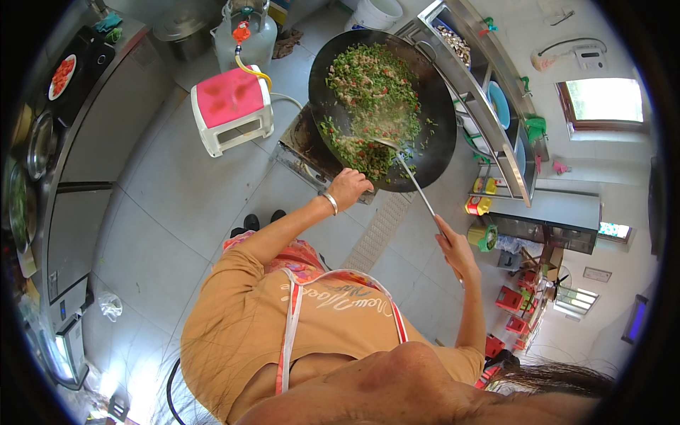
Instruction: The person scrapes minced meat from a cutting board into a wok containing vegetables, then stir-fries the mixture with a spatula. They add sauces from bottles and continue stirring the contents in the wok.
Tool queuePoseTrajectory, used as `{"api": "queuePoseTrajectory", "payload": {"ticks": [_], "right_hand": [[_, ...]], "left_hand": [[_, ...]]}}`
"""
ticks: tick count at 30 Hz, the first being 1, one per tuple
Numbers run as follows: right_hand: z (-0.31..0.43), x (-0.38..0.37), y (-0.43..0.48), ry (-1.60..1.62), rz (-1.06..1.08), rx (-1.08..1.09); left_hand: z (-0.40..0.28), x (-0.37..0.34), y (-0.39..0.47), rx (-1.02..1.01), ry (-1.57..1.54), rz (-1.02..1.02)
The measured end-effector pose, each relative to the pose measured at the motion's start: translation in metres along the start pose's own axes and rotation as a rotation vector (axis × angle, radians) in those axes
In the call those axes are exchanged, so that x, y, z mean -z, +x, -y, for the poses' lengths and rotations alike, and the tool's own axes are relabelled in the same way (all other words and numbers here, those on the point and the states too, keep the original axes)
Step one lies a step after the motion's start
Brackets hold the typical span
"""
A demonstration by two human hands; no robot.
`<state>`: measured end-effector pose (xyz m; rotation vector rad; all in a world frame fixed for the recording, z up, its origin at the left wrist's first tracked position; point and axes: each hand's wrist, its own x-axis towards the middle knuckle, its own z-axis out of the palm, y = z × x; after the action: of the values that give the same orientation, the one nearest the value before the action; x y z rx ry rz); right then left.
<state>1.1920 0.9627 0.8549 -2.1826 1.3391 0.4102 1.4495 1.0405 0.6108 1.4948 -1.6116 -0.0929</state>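
Note:
A large dark wok (438,117) sits in front of me on a metal stove (298,139). Chopped green vegetables with minced meat and red bits (372,85) are spread across its far side and down to the near left, with light steam over them. My left hand (350,188), a bangle at its wrist, has its fingers closed at the wok's near rim; the exact hold is partly hidden. In my right hand (456,247) is the long handle of a metal wok spatula (417,183). Its head lies among the food, partly covered.
Left of the stove stand a pink-topped plastic stool (228,98) and a gas cylinder (252,40) with a yellow hose. A steel sink unit (481,101) runs along the right. A counter (114,79) lines the left. A floor drain grate (377,234) lies below the wok.

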Motion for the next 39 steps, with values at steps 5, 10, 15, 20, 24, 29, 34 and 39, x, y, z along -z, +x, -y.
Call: {"api": "queuePoseTrajectory", "payload": {"ticks": [5, 10, 15, 20, 24, 29, 34, 39], "right_hand": [[-0.014, 0.001, -0.025, 0.146, 0.139, -0.129], [-0.001, -0.055, 0.082, -0.049, 0.051, 0.002], [-0.001, -0.066, 0.161, 0.602, -0.065, 0.099], [-0.019, -0.035, 0.168, 0.758, -0.04, -0.021], [0.026, -0.037, 0.247, 0.447, -0.193, 0.225], [0.048, -0.081, 0.292, -0.023, -0.221, 0.322], [-0.001, -0.064, 0.188, -0.148, -0.087, 0.354], [-0.013, -0.037, 0.076, 0.161, -0.001, 0.161]], "left_hand": [[0.006, -0.004, 0.006, 0.016, 0.009, 0.005], [0.008, -0.001, 0.001, 0.0, -0.015, 0.039], [-0.003, -0.002, -0.001, 0.032, 0.01, 0.041], [-0.008, -0.006, -0.003, 0.023, 0.002, 0.026], [0.003, 0.0, -0.005, -0.002, 0.013, 0.023], [0.007, 0.003, -0.002, -0.002, 0.017, 0.038], [0.001, 0.0, -0.001, -0.017, 0.049, 0.042], [-0.002, -0.005, 0.001, -0.011, 0.023, 0.042]]}}
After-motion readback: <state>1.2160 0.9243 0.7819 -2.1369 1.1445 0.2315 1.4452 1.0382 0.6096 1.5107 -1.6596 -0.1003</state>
